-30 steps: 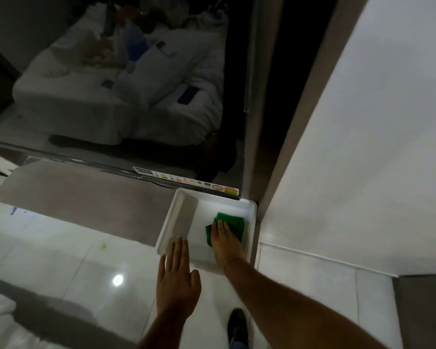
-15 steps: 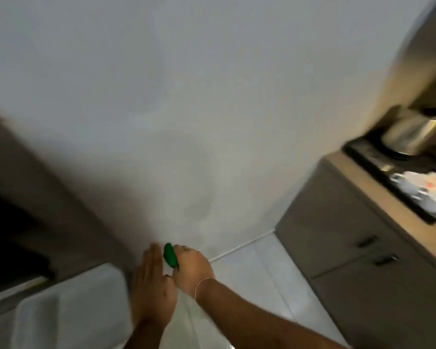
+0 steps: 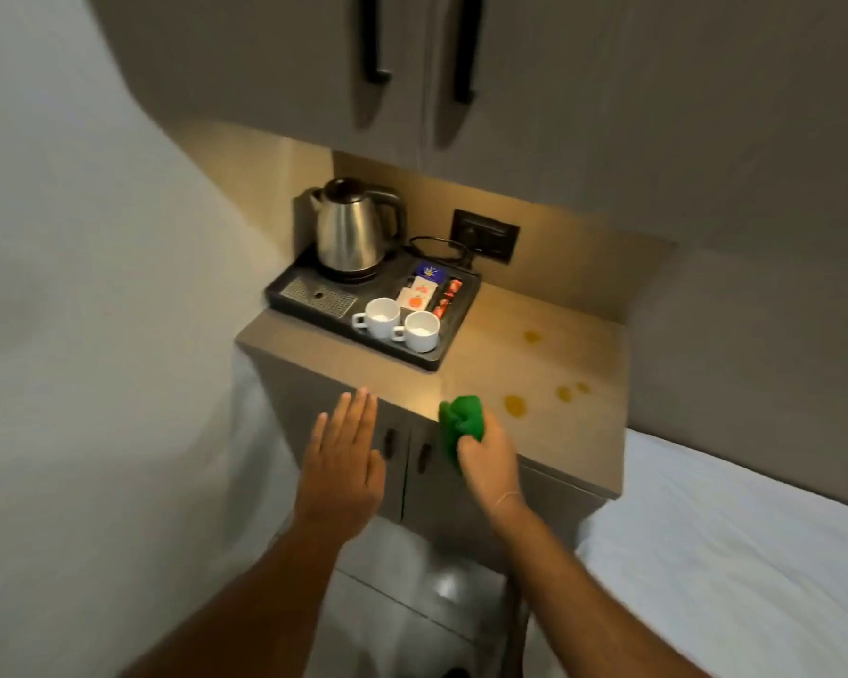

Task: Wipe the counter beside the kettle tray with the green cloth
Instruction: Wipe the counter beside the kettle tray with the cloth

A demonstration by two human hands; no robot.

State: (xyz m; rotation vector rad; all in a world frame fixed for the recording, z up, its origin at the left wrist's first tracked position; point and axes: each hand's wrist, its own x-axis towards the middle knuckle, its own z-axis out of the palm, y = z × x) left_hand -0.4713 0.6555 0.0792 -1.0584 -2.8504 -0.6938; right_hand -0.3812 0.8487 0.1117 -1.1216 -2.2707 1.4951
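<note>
My right hand [image 3: 485, 457] grips a bunched green cloth [image 3: 461, 420] just above the front edge of the tan counter [image 3: 534, 364]. Several yellow-orange spots [image 3: 515, 405] lie on the counter to the right of the cloth. A black kettle tray [image 3: 454, 330] stands on the counter's left half, carrying a steel kettle [image 3: 351, 232], two white cups [image 3: 382, 315] and sachets. My left hand [image 3: 341, 457] is flat and empty, fingers together, in front of the cabinet doors below the counter.
A wall socket [image 3: 485, 242] with the kettle cord sits behind the tray. Upper cupboards with black handles [image 3: 373, 41] hang overhead. A white bed [image 3: 735, 555] borders the cabinet on the right, a white wall [image 3: 94, 286] on the left.
The view swung right from the white tray on the floor to the counter. My right hand lifted the green cloth out of that tray and carried it to the counter's front edge.
</note>
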